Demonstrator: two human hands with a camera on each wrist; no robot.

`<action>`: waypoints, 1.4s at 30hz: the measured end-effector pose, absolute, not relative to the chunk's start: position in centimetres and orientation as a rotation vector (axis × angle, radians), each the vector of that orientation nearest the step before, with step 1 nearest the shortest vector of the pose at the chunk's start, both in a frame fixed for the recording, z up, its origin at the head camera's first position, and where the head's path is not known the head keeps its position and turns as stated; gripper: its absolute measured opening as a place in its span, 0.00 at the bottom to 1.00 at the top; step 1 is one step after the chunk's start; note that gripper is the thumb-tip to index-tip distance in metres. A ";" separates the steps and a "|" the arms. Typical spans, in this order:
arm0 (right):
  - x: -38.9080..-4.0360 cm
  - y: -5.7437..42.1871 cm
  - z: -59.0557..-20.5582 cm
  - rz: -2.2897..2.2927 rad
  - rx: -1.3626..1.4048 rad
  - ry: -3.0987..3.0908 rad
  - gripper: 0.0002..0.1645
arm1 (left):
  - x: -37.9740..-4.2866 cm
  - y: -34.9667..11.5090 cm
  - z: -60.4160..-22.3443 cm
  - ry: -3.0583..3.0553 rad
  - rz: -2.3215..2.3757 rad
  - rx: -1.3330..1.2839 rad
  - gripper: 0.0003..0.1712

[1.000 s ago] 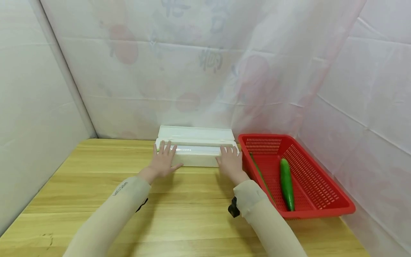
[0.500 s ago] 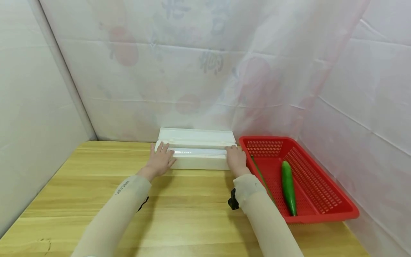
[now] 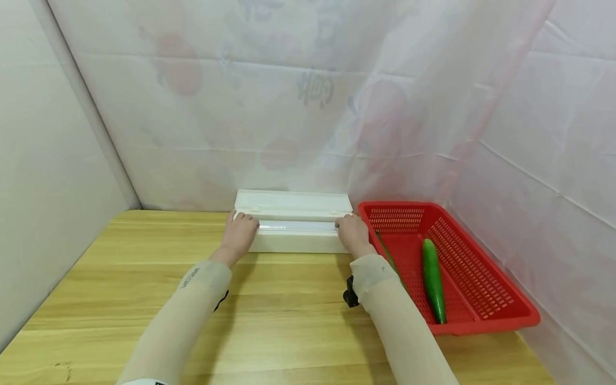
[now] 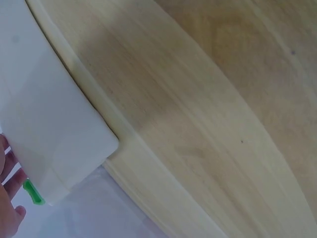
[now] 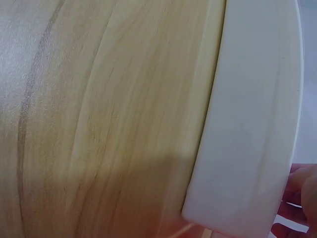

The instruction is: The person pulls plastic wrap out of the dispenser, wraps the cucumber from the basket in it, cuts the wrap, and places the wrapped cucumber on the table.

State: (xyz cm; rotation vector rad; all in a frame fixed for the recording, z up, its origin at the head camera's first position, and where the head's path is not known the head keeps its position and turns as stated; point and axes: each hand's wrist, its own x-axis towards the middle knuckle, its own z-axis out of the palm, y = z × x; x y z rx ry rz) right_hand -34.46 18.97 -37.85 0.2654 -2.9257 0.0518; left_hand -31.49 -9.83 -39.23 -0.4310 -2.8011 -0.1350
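Observation:
A long white cling film dispenser stands at the back of the table with its lid raised. A shiny strip of cling film shows in its opening. My left hand is at the left end, fingers bent over the top and pinching the film's edge. At the right end my right hand pinches it likewise, with curled fingers. The pinched edge is mostly hidden by the hands. In the left wrist view a small green piece sticks out near the fingers at the dispenser's end.
To the right, a red plastic basket holds a cucumber and a thin green stalk; its left rim lies close beside my right hand. A white sheet hangs behind the wooden table.
The fingers, spread flat over the dispenser a second ago, have curled in at both ends. My right hand has shifted right to the dispenser's end. Dispenser and basket stay put.

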 end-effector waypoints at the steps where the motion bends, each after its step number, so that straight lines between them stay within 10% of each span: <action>1: -34.5 18.9 -37.8 0.054 0.264 -2.925 0.15 | -31.6 -9.8 -39.2 -2.806 -0.124 -0.425 0.06; 42: -35.5 19.1 -36.7 0.221 0.119 -3.023 0.09 | -33.0 -10.8 -38.1 -2.935 -0.061 -0.185 0.18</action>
